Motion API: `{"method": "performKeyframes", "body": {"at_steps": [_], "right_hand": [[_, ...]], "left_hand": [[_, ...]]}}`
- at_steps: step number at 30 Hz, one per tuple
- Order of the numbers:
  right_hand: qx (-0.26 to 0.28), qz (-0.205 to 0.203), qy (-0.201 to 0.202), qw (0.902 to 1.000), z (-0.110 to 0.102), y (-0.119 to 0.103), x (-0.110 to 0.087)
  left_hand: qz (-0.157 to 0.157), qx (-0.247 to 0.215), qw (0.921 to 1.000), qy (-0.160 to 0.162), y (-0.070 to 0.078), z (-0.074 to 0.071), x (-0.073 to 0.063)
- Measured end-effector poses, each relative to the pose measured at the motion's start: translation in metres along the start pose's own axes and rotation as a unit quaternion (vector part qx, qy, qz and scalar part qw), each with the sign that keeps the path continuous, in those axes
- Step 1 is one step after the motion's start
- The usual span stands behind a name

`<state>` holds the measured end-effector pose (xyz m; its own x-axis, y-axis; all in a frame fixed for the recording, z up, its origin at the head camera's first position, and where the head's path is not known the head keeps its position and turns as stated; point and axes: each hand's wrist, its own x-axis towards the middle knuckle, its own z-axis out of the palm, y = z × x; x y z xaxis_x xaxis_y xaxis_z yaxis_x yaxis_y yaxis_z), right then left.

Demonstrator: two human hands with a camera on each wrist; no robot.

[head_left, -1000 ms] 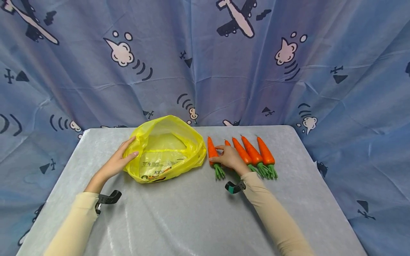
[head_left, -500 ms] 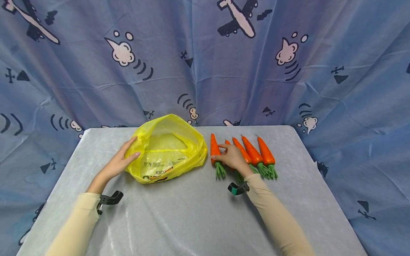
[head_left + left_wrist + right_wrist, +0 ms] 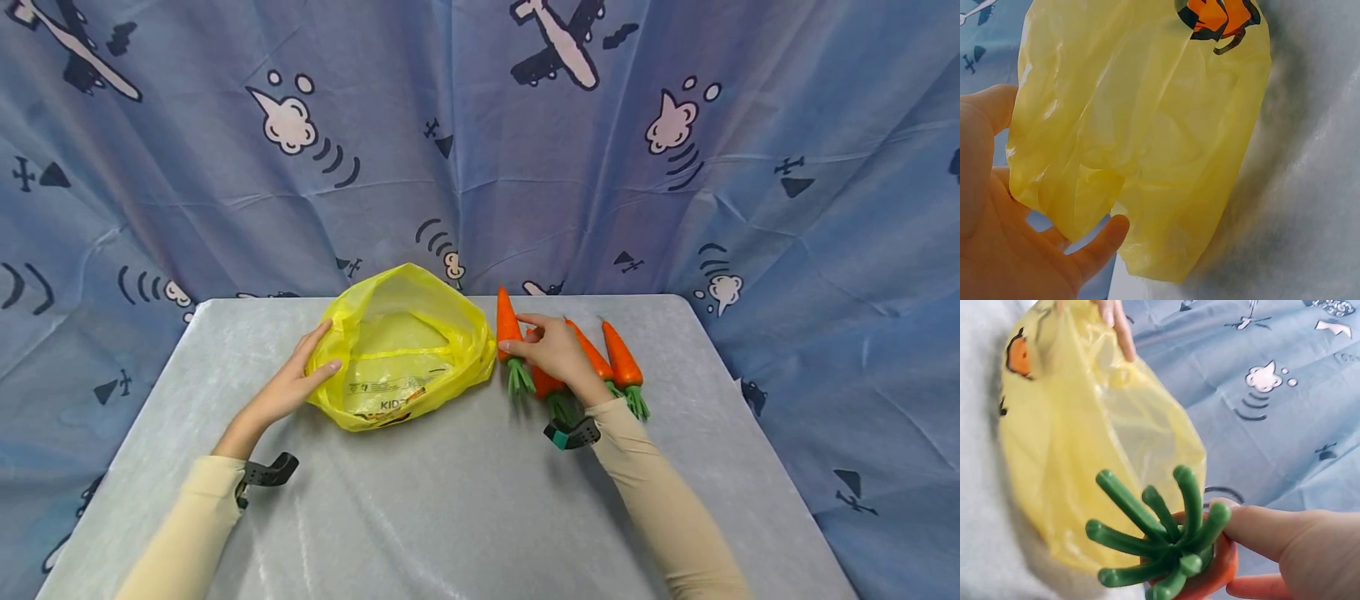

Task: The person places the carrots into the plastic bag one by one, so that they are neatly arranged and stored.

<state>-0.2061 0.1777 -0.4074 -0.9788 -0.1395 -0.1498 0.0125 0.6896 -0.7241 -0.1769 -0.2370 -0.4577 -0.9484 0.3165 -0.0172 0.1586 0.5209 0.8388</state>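
Blue cloth (image 3: pixel 480 221) printed with planes and puffs of cloud hangs behind a pale grey table (image 3: pixel 420 525). Starting at the left, a beige sleeve (image 3: pixel 180 537) leads past a dark wrist strap (image 3: pixel 272 472) to the left hand (image 3: pixel 288 392), its fingers fairly straight and its thumb set well apart from them, touching the left side of a yellow plastic bag (image 3: pixel 405 379). That bag stands on the table with its mouth gaping toward the person, dark lettering showing through the wall. Just beside the bag's right edge, the right hand (image 3: pixel 558 348) pinches 1 orange carrot (image 3: pixel 507 323) between thumb and fingers, tip pointing away, green stems toward the person. Beneath that hand lies a partly hidden carrot (image 3: pixel 546 383); how many are covered there, I cannot tell. Farther right, 2 more carrots lie tips away: a middle carrot (image 3: pixel 591 350), then the rightmost carrot (image 3: pixel 622 354). Another strap (image 3: pixel 573 434) and sleeve (image 3: pixel 667 508) follow the right wrist.
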Motion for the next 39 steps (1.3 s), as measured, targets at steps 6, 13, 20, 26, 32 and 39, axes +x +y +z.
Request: {"method": "performKeyframes", "body": {"at_steps": [6, 13, 20, 26, 32, 39], "right_hand": [[-0.010, -0.003, 0.008, 0.9999, -0.007, -0.022, -0.005], [-0.005, -0.024, 0.001, 0.9997, 0.001, -0.041, -0.002], [0.013, -0.050, -0.009, 0.9986, 0.018, -0.051, 0.004], [0.027, -0.060, -0.023, 0.9976, 0.033, -0.062, 0.009], [0.037, -0.070, -0.034, 0.9963, 0.046, -0.071, 0.012], [0.043, -0.082, -0.042, 0.9948, 0.057, -0.073, 0.014]], "left_hand": [[0.007, -0.003, 1.0000, 0.001, 0.000, 0.004, 0.001], [0.008, 0.001, 1.0000, 0.002, 0.002, 0.007, 0.003], [0.009, 0.003, 0.9999, 0.005, 0.005, 0.010, 0.002], [0.015, 0.010, 0.9998, 0.007, 0.007, 0.009, 0.003], [0.018, 0.012, 0.9998, 0.006, 0.006, 0.010, 0.004], [0.017, 0.014, 0.9998, 0.002, 0.003, 0.012, 0.005]]}}
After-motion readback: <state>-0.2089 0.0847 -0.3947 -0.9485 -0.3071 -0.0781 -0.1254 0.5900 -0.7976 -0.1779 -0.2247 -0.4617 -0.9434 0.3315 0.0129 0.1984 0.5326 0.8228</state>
